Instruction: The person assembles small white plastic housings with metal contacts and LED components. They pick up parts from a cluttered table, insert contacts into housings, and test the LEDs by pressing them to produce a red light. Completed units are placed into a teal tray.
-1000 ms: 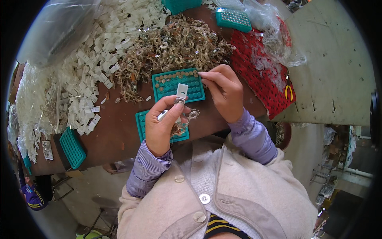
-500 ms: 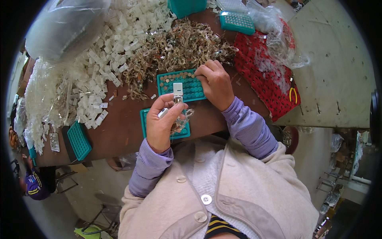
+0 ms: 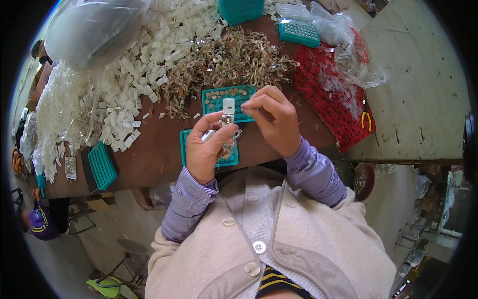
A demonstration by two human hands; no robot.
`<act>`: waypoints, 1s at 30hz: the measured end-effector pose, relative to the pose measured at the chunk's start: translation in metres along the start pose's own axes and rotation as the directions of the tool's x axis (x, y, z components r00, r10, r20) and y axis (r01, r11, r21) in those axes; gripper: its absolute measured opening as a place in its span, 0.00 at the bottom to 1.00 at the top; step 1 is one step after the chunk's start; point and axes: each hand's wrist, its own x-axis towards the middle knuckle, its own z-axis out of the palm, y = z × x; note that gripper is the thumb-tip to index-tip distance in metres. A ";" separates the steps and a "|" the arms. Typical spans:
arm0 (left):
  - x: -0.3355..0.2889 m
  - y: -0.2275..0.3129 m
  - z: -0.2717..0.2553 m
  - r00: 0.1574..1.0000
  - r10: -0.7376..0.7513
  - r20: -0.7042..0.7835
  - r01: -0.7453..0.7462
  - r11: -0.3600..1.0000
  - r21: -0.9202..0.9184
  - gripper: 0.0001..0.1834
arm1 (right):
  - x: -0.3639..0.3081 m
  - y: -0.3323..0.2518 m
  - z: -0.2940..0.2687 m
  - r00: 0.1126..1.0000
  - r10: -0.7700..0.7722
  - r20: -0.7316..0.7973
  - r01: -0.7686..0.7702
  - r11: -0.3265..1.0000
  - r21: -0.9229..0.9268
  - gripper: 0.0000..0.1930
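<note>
Our left hand point(image 3: 203, 149) is holding one open white casing point(image 3: 228, 106) upright over the tabletop point(image 3: 149, 162), plus one white piece point(image 3: 208, 135). Our right hand point(image 3: 276, 119) is pinching narrowly; we cannot tell on what. The casing is seemingly remaining unfinished. Two teal trays point(image 3: 238, 117) are lying close by, one holding roughly a dozen discs point(image 3: 221, 93); uncountable loose casings point(image 3: 119, 109) are lying heaped, apparently unworked.

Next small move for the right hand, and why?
Probably ease the right hand toward the white piece: the left hand holds it with its top clear, and the right hovers close by, near the teal tray. Whether it pinches anything, I can't tell.
</note>
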 end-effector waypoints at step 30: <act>-0.021 -0.006 0.043 0.932 -0.138 0.336 0.127 0.990 0.053 0.15 | -0.050 -0.044 -0.062 0.985 -0.137 -0.107 0.116 0.977 -0.179 0.13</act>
